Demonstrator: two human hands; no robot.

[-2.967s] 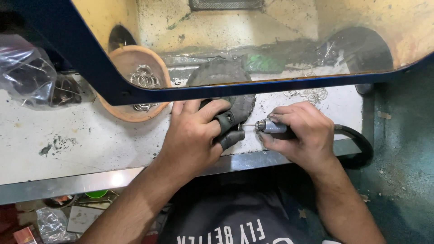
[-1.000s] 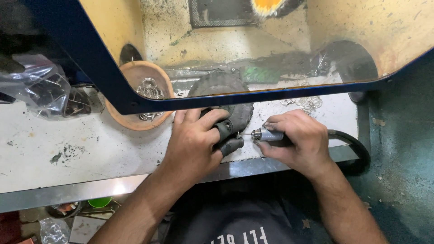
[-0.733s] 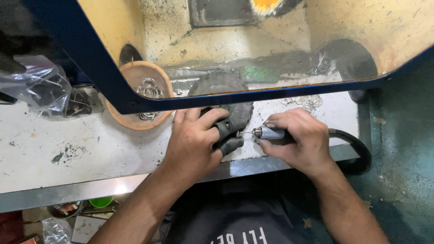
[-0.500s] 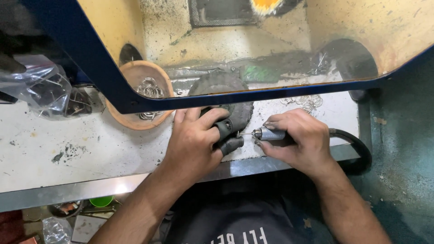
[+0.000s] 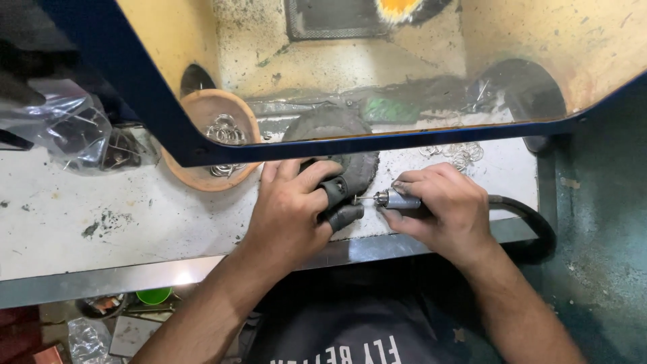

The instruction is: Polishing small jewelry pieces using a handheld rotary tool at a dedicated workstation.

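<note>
Head view: the left hand (image 5: pixel 290 212), thumb and forefinger capped in dark finger guards (image 5: pixel 335 192), pinches a tiny workpiece too small to identify, just in front of a dark round pad (image 5: pixel 360 168) on the white bench (image 5: pixel 101 216). The right hand (image 5: pixel 441 205) is closed around a metal rotary handpiece (image 5: pixel 397 199), its thin bit meeting the left fingertips. A terracotta bowl (image 5: pixel 195 180) of metal rings sits nearby, left.

Worn white worktop (image 5: pixel 81 222) w/ dark stains and a shiny metal front edge (image 5: pixel 135 276). Above it, a blue-framed clear shield (image 5: pixel 155 121) — dusty yellow booth walls (image 5: pixel 168 40) behind. Teal scuffed wall (image 5: pixel 600 222) at right; clutter below the bench — dim.
</note>
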